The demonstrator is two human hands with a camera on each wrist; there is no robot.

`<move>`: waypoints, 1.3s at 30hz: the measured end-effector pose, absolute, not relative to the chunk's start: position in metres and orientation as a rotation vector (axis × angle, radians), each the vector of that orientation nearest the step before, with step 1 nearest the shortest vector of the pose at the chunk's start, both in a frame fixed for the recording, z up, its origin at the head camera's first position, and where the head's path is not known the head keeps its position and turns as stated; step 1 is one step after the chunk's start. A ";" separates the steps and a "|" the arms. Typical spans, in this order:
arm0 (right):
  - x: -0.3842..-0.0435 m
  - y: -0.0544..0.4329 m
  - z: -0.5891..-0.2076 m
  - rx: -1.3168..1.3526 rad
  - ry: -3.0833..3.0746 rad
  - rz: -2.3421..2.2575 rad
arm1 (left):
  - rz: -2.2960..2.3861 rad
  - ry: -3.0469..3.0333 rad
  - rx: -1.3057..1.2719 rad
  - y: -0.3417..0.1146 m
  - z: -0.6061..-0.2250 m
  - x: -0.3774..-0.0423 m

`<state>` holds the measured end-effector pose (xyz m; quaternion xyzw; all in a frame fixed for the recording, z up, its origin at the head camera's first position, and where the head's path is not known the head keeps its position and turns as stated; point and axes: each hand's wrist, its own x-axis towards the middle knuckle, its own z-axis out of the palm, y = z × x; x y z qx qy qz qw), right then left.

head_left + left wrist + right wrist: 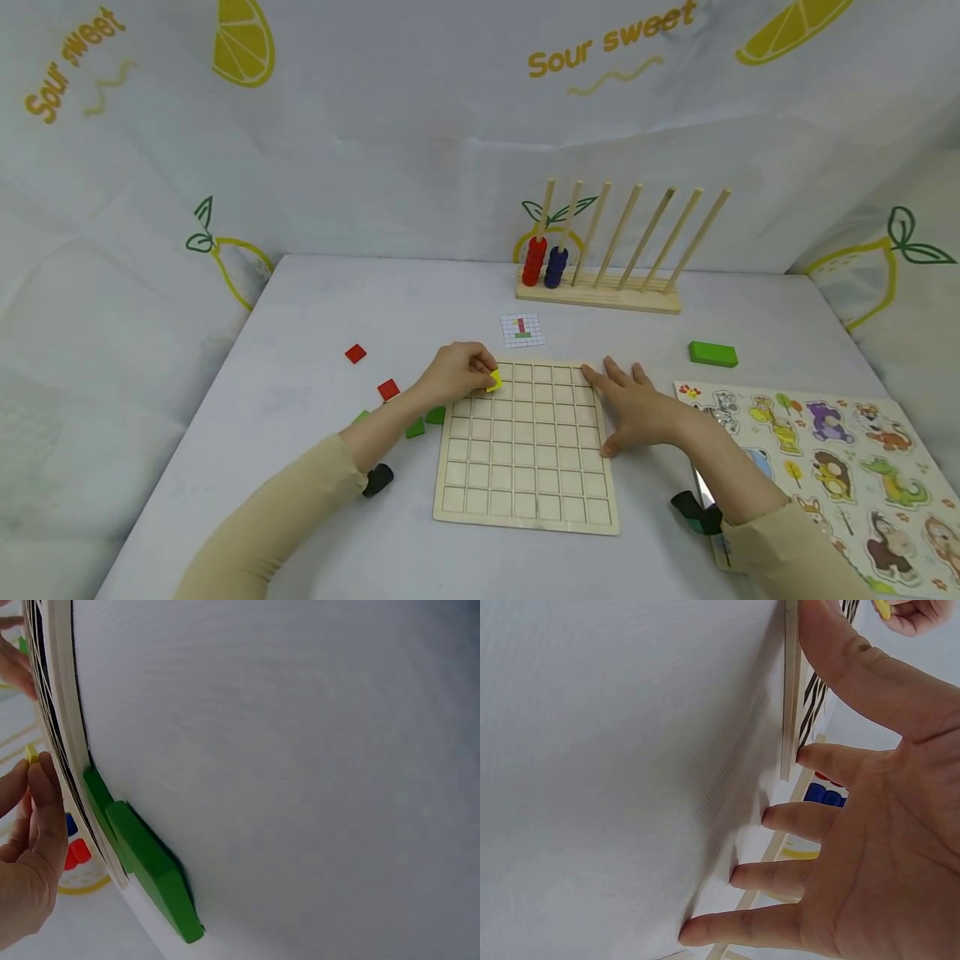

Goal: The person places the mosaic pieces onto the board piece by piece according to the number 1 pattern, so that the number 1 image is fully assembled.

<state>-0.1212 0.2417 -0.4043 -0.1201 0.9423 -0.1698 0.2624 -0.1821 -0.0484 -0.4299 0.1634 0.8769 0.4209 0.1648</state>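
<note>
Beige sleeves (281,504), left hand (456,372) pinching yellow tile (494,382) over gridded board (525,457), right hand (636,410) touching its edge, fingers spread

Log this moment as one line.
left hand: pinches yellow tile | right hand: spread, touches board | green tiles: beside board

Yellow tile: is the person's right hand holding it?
No, the left hand pinches the yellow tile, while the right hand touches the edge of the grid board.
</note>
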 end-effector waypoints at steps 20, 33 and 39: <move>-0.122 0.244 -0.406 -0.332 2.544 -0.468 | 0.988 2.666 0.584 -0.022 -0.428 -0.173; -0.121 0.244 -0.405 -0.328 2.539 -0.467 | 0.957 2.727 0.602 -0.020 -0.427 -0.169; -0.121 0.244 -0.405 -0.353 2.548 -0.463 | 0.947 2.696 0.579 -0.022 -0.428 -0.170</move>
